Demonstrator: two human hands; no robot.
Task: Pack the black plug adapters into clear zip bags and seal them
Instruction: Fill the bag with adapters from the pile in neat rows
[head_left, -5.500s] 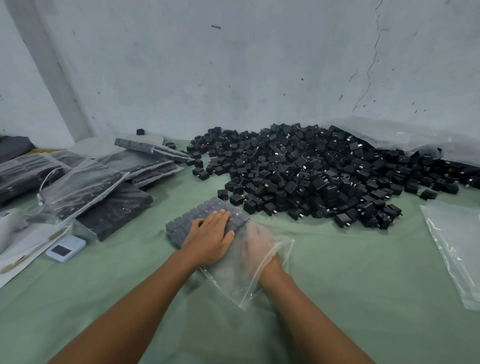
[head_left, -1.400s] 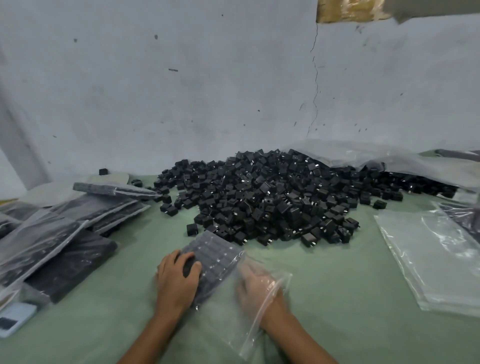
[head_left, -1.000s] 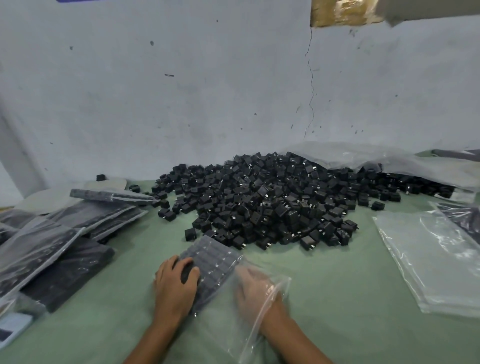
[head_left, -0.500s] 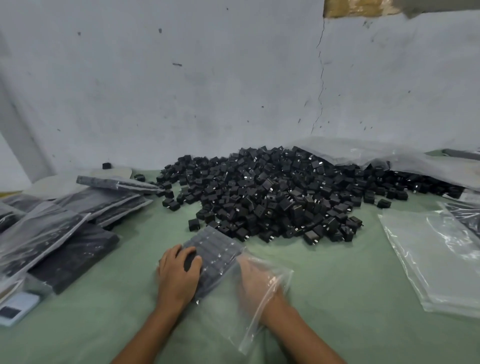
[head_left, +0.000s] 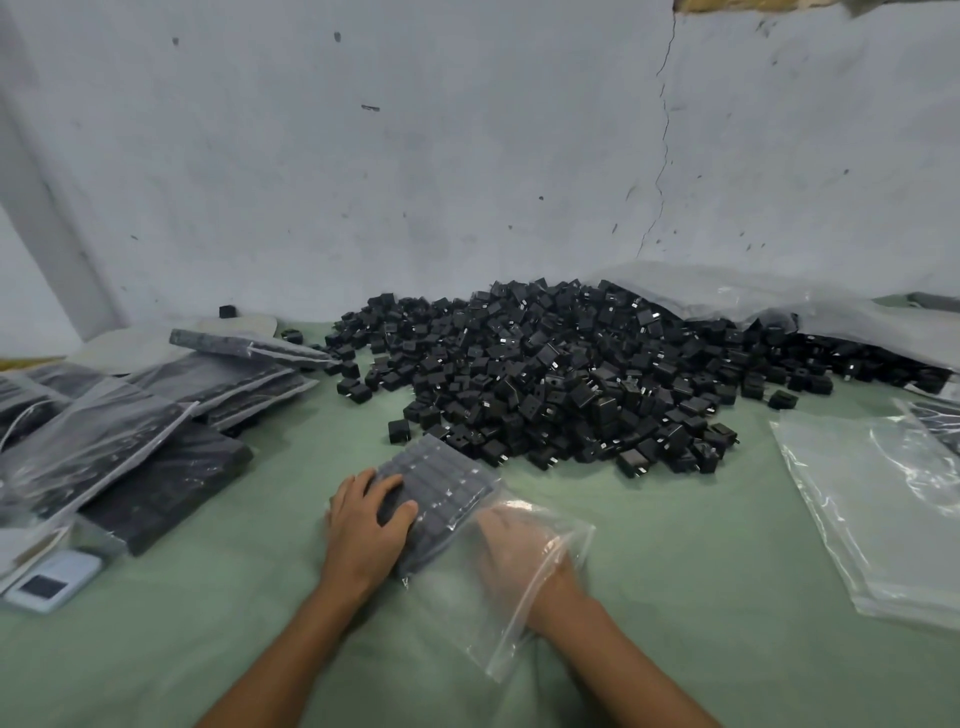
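- My left hand (head_left: 369, 525) pressed, gripping nothing, on the black plug adapters (head_left: 441, 480) inside the clear zip bag (head_left: 462, 603).
- My right hand (head_left: 519, 551) was inside the bag; its grip I could not tell.
- The film seemed thin and slippery, the block heavy: better to support it underneath.

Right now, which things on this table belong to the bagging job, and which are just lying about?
In the job: left hand pressing the bagged adapters; right hand inside the open zip bag; loose adapter pile; empty bags stack; filled bags.
Lying about: small white device; pale discs at far left.
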